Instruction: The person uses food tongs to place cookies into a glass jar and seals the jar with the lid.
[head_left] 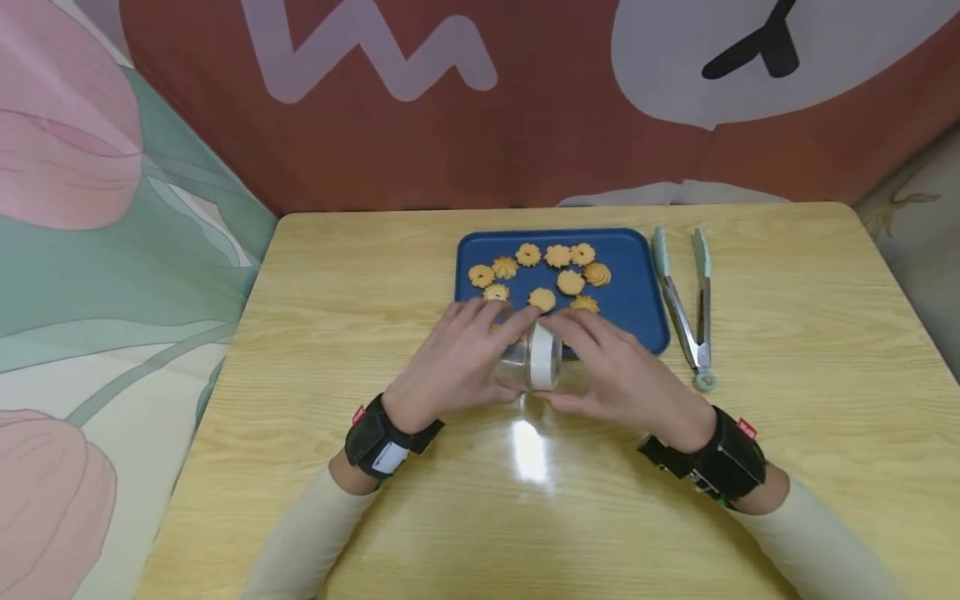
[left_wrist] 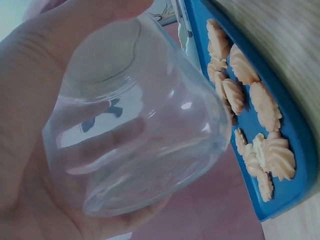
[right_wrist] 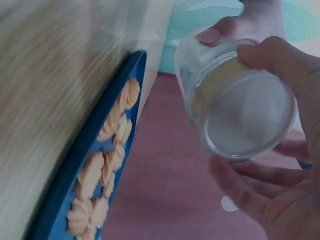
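Observation:
A clear glass jar (head_left: 516,367) with a white lid (head_left: 542,358) lies on its side, held between both hands just in front of a blue tray (head_left: 633,292). My left hand (head_left: 461,354) wraps the glass body (left_wrist: 145,125), which looks empty. My right hand (head_left: 603,362) curls its fingers around the lid (right_wrist: 245,115). Several swirl-shaped cookies (head_left: 542,271) lie on the tray beyond the hands, and also show in the wrist views as cookies (left_wrist: 250,105) and cookies (right_wrist: 112,150).
Pale green-tipped metal tongs (head_left: 690,300) lie on the wooden table (head_left: 787,333) right of the tray. Patterned cloth walls stand at the left and behind the table. A bright light reflection (head_left: 528,450) shines on the table near me.

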